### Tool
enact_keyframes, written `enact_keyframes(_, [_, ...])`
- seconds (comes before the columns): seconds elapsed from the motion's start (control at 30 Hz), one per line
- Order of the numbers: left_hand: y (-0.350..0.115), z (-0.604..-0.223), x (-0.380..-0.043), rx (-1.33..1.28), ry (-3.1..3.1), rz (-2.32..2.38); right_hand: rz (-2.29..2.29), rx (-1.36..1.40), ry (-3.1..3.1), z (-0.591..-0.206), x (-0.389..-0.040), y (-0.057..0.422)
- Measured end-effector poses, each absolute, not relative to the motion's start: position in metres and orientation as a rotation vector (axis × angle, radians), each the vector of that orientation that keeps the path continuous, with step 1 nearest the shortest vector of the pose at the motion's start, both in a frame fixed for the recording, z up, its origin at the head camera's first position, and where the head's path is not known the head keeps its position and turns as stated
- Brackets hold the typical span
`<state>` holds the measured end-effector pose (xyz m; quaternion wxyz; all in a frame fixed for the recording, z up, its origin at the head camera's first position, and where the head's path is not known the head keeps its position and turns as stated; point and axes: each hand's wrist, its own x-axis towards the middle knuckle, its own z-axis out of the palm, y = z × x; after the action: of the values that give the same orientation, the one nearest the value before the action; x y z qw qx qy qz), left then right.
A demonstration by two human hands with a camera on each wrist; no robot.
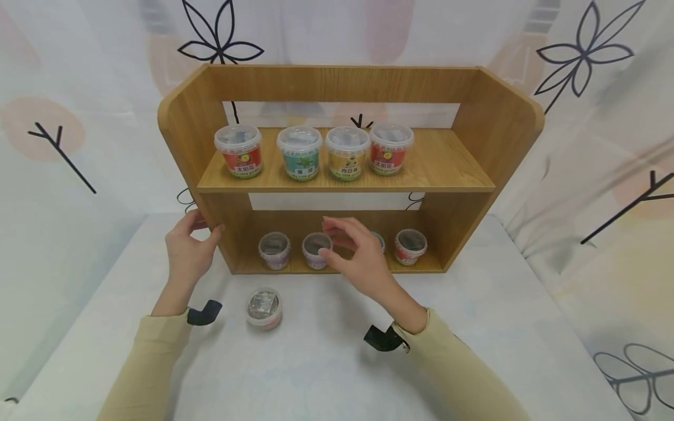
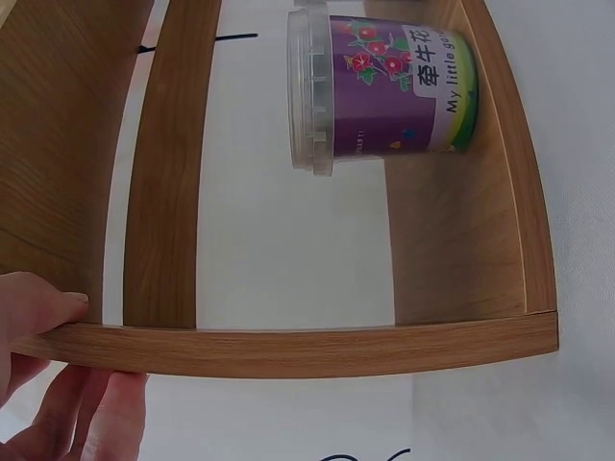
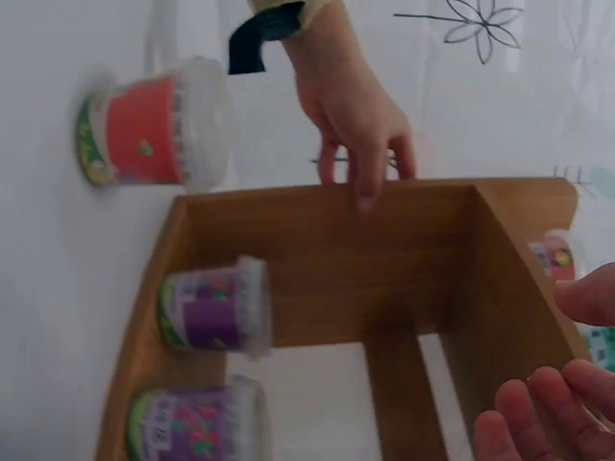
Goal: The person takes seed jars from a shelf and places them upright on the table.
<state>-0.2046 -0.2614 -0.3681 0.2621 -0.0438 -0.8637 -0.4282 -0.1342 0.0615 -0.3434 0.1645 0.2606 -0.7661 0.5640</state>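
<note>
A person in pale yellow sleeves is working at a two-tier wooden shelf unit [image 1: 337,175] standing on a white table [image 1: 474,327]. The left hand [image 1: 186,251] is gripping the unit's left side panel, the thumb lying along the panel's front edge and the fingers [image 3: 360,178] curling round its outer face; the left wrist view shows the thumb tip [image 2: 43,303] pressing on the panel's rim.

The right hand [image 1: 353,254] is hovering in front of the lower shelf with its fingers [image 1: 337,228] loosely spread and grasping nothing. It is just in front of a small clear-lidded plastic tub with a purple flower label [image 1: 316,250], and is partly hiding another tub behind it. Whether the fingertips are touching the purple tub cannot be told.

The lower shelf is also carrying a second purple-labelled tub [image 1: 274,250] to the left and a red-labelled tub [image 1: 411,246] to the right. One more clear-lidded red-labelled tub [image 1: 264,308] is standing alone on the table, in front of the shelf unit and between the two forearms.

The upper shelf is holding four larger tubs in a row: red [image 1: 238,150], teal [image 1: 299,153], yellow [image 1: 347,153] and red [image 1: 391,148]. A white cloth printed with black leaf outlines [image 1: 584,55] is hanging behind.
</note>
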Motion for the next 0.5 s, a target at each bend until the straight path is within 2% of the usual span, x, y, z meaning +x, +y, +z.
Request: enact_keyframes(0.5, [-0.26,-0.367,-0.203,-0.11,-2.344,-1.158,1.498,0.648,-1.979,-0.296,-0.135,0.106])
